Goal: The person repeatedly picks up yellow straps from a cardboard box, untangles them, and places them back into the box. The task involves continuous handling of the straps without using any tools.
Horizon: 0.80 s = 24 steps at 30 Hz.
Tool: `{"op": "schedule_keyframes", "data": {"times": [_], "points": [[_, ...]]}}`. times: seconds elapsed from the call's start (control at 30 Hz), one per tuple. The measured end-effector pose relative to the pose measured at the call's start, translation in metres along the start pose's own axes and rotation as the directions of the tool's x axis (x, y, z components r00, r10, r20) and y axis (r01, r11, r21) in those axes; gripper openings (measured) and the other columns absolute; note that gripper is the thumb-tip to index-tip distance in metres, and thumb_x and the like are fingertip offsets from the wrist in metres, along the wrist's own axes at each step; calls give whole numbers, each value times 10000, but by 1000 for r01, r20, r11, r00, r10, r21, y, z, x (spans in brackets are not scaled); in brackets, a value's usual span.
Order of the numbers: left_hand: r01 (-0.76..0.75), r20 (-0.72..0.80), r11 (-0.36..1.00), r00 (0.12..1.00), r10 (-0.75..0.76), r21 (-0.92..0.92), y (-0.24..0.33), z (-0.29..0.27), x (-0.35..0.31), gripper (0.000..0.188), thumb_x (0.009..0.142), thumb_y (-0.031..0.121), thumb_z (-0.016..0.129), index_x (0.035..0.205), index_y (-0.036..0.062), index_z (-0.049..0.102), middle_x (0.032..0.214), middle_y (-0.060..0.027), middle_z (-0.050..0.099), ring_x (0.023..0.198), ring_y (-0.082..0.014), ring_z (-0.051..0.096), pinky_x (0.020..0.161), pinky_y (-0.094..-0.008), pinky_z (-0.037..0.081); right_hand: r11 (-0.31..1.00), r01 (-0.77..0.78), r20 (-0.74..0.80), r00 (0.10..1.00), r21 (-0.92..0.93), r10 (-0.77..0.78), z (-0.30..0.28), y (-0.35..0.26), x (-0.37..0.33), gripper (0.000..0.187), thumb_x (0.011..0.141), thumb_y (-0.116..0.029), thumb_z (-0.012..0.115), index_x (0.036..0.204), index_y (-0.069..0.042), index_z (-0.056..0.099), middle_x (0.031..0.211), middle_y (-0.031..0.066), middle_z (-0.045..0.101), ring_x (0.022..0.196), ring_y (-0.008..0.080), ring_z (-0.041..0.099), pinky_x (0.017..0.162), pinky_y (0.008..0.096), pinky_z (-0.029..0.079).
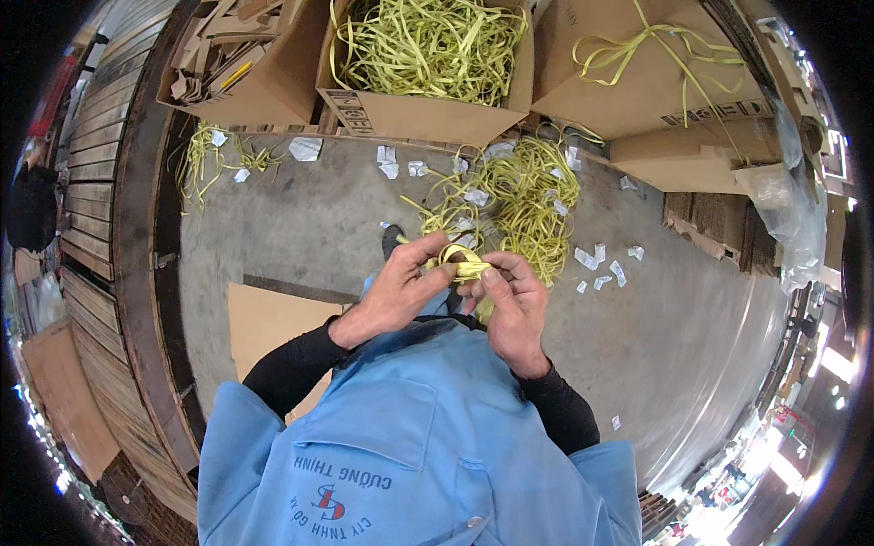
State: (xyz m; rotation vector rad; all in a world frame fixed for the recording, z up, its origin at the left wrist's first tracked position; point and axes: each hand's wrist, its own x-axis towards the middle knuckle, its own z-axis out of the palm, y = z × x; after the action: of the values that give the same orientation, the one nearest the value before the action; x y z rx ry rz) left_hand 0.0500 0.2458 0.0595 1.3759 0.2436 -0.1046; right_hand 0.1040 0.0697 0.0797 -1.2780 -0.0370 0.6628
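Holding the yellow strap [468, 270], both hands are meeting just beyond the blue shirt [364, 409]. The left hand [401, 287] is pinching the loop's left side; the right hand [512, 309] is pressing a thumb on its right side. Pinching firmly and laying the bands flat should be making a neater loop. The strap is looking thin, flat and bendy. Farther off, a tangled pile [537, 205] is lying on hard gray floor [309, 200], near a stiff brown box [437, 116].

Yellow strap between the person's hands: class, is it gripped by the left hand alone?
No, the left hand and the right hand both have fingers on the looped yellow strap.
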Motion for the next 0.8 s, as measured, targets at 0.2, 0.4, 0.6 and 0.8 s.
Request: {"op": "schedule_keyframes", "data": {"times": [0.2, 0.4, 0.6, 0.8], "points": [[-56, -216, 994, 976, 34, -97, 8, 12, -7, 181, 878, 31, 579, 1051, -22, 579, 974, -36, 594, 916, -102, 548, 817, -279, 458, 995, -85, 56, 995, -45, 88, 4, -1, 9, 224, 967, -91, 595, 1170, 1, 574, 1004, 110, 637, 883, 206, 665, 668, 327, 577], [-142, -186, 978, 968, 170, 154, 16, 7, -4, 131, 831, 4, 615, 940, -22, 547, 848, -37, 575, 820, -95, 528, 732, -262, 454, 366, 617, 399, 757, -696, -518, 7, -21, 20, 356, 747, 54, 692, 1082, -60, 656, 1010, 130, 644, 844, 314, 665, 721, 353, 560], [-132, -211, 991, 969, 126, -13, 17, 2, 5, 114, 829, -3, 608, 929, -33, 561, 859, -42, 594, 836, -103, 540, 737, -268, 455, 720, 402, 132, 906, -566, -402, 3, -29, 32, 219, 814, 67, 602, 1017, 3, 652, 946, 99, 667, 794, 217, 684, 669, 323, 577], [-83, -187, 994, 978, 95, 67, 8, 4, 13, 74, 829, -1, 551, 893, -37, 556, 945, -73, 648, 856, -99, 558, 739, -275, 470, 981, 171, -166, 969, -91, -185, 15, -21, 40, 162, 854, 45, 577, 996, 20, 652, 892, 111, 667, 794, 172, 670, 688, 293, 573]]}}
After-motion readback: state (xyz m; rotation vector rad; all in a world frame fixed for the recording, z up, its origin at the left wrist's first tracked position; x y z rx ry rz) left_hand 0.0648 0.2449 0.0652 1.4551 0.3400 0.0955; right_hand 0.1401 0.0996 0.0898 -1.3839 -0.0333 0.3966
